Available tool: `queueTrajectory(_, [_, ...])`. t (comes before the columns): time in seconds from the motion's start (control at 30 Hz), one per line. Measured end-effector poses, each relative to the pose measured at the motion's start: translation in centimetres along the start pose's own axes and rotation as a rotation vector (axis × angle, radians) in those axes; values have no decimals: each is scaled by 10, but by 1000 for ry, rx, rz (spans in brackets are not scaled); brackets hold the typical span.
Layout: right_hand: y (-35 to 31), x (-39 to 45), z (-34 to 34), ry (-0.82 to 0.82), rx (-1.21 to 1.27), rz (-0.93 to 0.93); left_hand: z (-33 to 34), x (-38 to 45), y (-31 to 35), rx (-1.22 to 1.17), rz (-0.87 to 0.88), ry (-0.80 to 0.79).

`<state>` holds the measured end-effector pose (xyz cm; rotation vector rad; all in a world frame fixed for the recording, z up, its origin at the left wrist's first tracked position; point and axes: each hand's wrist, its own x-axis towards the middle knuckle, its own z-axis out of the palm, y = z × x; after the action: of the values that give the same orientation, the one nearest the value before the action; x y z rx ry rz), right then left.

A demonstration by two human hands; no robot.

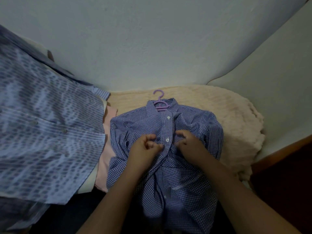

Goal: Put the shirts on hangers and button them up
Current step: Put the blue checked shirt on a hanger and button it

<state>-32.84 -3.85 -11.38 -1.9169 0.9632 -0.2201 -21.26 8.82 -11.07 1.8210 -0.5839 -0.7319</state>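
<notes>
The blue-and-white checked cotton shirt lies face-up on the cream fuzzy blanket, its long axis running from 12 to 6 o'clock, with the purple plastic hanger poking out of the collar at 12. The left hand pinches the placket edge at 9 o'clock of the second white button, while the right hand grips the cloth at 3 o'clock. The next unfastened stretch probably lies toward 6, equally near both hands.
</notes>
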Motion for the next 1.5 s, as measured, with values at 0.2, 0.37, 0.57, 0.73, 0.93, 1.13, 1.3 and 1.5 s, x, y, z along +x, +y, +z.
queueTrajectory(0.2, [12, -28, -9, -117, -334, 32, -2, -24, -17, 401, 111, -112])
queueTrajectory(0.37, [0, -50, -1, 45, -156, -69, -2, -32, -10, 200, 74, 65])
queueTrajectory(0.57, [-6, -74, 28, 387, 545, 147, 4, -47, -4, -54, 10, 125])
queueTrajectory(0.73, [-7, -77, 34, 304, 1202, 403, 18, -56, -8, -152, -36, 50])
queueTrajectory(0.93, [-9, -86, 32, 272, 1306, 398, 21, -61, -8, -208, -82, 8])
queueTrajectory(1.13, [-12, -94, 35, 365, 755, 191, 18, -64, -6, -257, -74, -4])
queueTrajectory(1.3, [-14, -99, 36, 333, 643, 121, 20, -67, -7, -245, -60, -1])
queueTrajectory(1.5, [-11, -99, 35, 373, 505, 101, 20, -69, -10, -186, -51, 11])
